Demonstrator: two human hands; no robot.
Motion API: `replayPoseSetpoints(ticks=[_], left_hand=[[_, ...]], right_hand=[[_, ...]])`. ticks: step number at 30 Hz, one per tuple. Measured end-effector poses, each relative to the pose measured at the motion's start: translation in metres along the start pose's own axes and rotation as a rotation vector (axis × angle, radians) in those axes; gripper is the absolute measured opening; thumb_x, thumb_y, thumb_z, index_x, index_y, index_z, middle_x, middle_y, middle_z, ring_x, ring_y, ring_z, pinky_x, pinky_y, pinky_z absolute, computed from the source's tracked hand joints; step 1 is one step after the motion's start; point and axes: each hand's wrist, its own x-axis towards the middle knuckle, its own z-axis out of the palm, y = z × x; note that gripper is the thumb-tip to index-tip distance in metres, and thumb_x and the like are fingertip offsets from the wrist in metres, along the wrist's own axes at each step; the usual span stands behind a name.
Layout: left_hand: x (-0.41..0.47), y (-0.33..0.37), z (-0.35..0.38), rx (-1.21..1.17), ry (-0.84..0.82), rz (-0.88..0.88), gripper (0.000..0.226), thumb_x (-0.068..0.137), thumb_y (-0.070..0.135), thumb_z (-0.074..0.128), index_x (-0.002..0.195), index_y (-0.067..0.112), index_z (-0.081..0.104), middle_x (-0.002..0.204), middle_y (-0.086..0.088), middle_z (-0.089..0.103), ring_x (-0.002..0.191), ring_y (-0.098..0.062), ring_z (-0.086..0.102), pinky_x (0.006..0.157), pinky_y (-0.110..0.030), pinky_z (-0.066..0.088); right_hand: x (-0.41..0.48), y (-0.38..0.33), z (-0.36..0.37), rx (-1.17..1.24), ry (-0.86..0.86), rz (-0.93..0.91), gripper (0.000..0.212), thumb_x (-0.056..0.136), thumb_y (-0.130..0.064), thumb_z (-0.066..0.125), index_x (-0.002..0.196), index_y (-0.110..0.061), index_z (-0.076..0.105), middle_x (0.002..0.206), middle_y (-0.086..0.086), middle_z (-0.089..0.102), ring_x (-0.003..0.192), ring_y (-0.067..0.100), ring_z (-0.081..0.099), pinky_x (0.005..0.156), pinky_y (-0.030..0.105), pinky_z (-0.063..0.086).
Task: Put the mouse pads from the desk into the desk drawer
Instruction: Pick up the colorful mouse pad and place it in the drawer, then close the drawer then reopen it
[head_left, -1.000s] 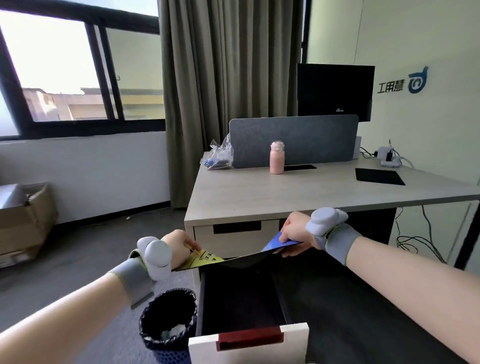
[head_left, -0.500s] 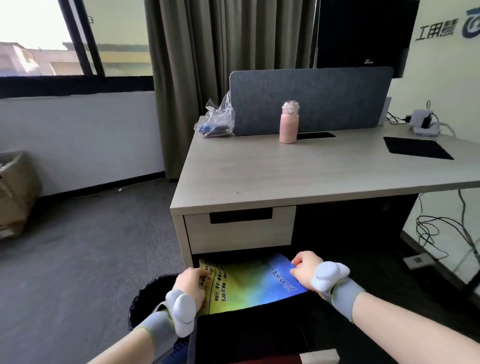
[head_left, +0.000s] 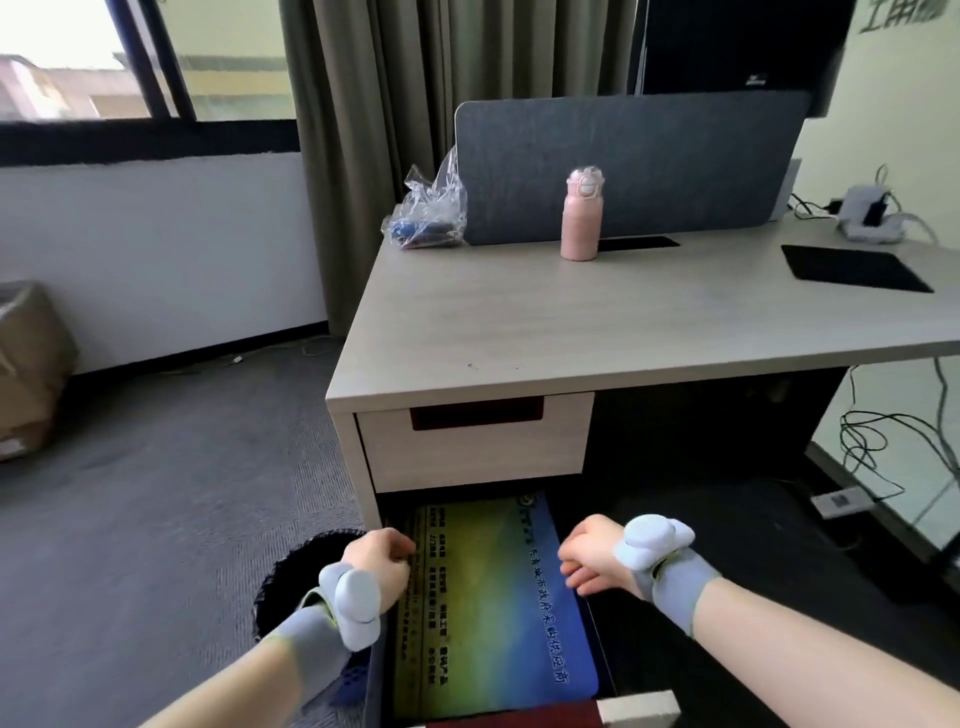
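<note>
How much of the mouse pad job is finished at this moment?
Done: the colourful pad lies flat in the open lower drawer. In hand: the left hand and right hand are at its two side edges; whether they grip it I cannot tell. Left: the black pad is on the desk, and the drawer is to be closed.

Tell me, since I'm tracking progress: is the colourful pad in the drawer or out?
In. The pad lies flat inside the open drawer.
</note>
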Motion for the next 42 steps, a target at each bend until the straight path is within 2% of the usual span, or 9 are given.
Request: replayPoseSetpoints(ticks=[4, 10, 14, 19, 23, 29, 33, 37, 42], left_hand=[[-0.035, 0.009, -0.010, -0.137, -0.165, 0.047, 0.023, 0.082, 0.010, 0.053, 0.093, 0.018, 0.072, 0.091, 0.001, 0.069, 0.085, -0.013, 0.066, 0.077, -0.018, 0.048], [-0.108, -0.019, 0.032, -0.447, -0.510, -0.388, 0.018, 0.086, 0.005, 0.052, 0.070, -0.001, 0.059, 0.053, -0.011, 0.064, 0.037, -0.014, 0.061, 0.043, -0.023, 0.055], [-0.137, -0.039, 0.046, -0.679, -0.359, -0.446, 0.011, 0.086, 0.004, 0.054, 0.095, -0.002, 0.050, 0.064, -0.010, 0.046, 0.048, -0.016, 0.044, 0.041, -0.021, 0.047], [-0.137, -0.031, 0.036, -1.004, -0.270, -0.458, 0.013, 0.087, 0.007, 0.052, 0.092, 0.005, 0.040, 0.065, -0.009, 0.033, 0.051, -0.015, 0.031, 0.052, -0.026, 0.027], [-0.120, -0.027, 0.035, -1.091, -0.245, -0.422, 0.031, 0.087, 0.009, 0.051, 0.113, -0.004, 0.042, 0.073, -0.014, 0.042, 0.054, -0.023, 0.044, 0.057, -0.033, 0.037], [-0.066, 0.000, 0.035, -1.327, -0.062, -0.515, 0.058, 0.094, 0.019, 0.044, 0.144, 0.002, 0.022, 0.100, -0.028, 0.052, 0.093, -0.046, 0.056, 0.107, -0.048, 0.036], [-0.006, 0.013, 0.032, -1.428, -0.036, -0.567, 0.062, 0.094, 0.025, 0.043, 0.147, 0.003, 0.019, 0.147, -0.032, 0.030, 0.133, -0.046, 0.037, 0.114, -0.047, 0.029], [0.041, 0.022, 0.033, -1.594, 0.037, -0.566, 0.064, 0.096, 0.028, 0.037, 0.149, 0.001, 0.014, 0.144, -0.032, 0.030, 0.140, -0.042, 0.028, 0.115, -0.043, 0.025], [0.090, 0.028, 0.035, -1.708, 0.073, -0.584, 0.067, 0.097, 0.032, 0.032, 0.148, -0.005, 0.010, 0.144, -0.032, 0.035, 0.135, -0.038, 0.038, 0.117, -0.039, 0.022]], right_hand=[[-0.045, 0.000, -0.009, 0.102, -0.083, -0.047, 0.018, 0.093, -0.010, 0.045, 0.107, -0.001, 0.050, 0.081, 0.010, 0.061, 0.067, 0.021, 0.064, 0.056, 0.027, 0.056], [-0.092, 0.044, 0.008, 0.196, -0.221, 0.158, 0.017, 0.094, -0.008, 0.039, 0.086, 0.003, 0.048, 0.083, 0.020, 0.059, 0.072, 0.031, 0.062, 0.070, 0.037, 0.054], [-0.106, 0.079, 0.025, 0.265, -0.191, 0.231, 0.020, 0.094, -0.011, 0.043, 0.083, 0.004, 0.046, 0.085, 0.026, 0.051, 0.100, 0.046, 0.060, 0.073, 0.041, 0.052], [-0.104, 0.089, 0.031, 0.425, -0.126, 0.185, 0.037, 0.093, -0.019, 0.051, 0.123, 0.003, 0.046, 0.146, 0.034, 0.027, 0.133, 0.052, 0.035, 0.104, 0.050, 0.038], [-0.091, 0.081, 0.025, 0.623, -0.137, 0.154, 0.057, 0.091, -0.021, 0.053, 0.140, 0.001, 0.034, 0.153, 0.031, 0.019, 0.141, 0.049, 0.019, 0.112, 0.051, 0.028], [-0.045, 0.052, 0.016, 0.802, -0.054, 0.108, 0.063, 0.090, -0.015, 0.055, 0.144, -0.003, 0.025, 0.147, 0.039, 0.024, 0.136, 0.051, 0.029, 0.110, 0.052, 0.031], [0.004, 0.023, 0.006, 0.938, -0.025, 0.082, 0.054, 0.090, -0.014, 0.052, 0.140, -0.007, 0.032, 0.141, 0.036, 0.038, 0.124, 0.051, 0.045, 0.106, 0.050, 0.035], [0.045, 0.004, 0.008, 1.076, 0.014, 0.050, 0.049, 0.086, -0.013, 0.055, 0.132, -0.003, 0.043, 0.127, 0.027, 0.050, 0.084, 0.037, 0.060, 0.085, 0.043, 0.046], [0.090, -0.016, 0.002, 1.162, 0.027, 0.002, 0.020, 0.088, -0.014, 0.051, 0.106, -0.006, 0.047, 0.095, 0.019, 0.050, 0.079, 0.031, 0.055, 0.087, 0.039, 0.045]])
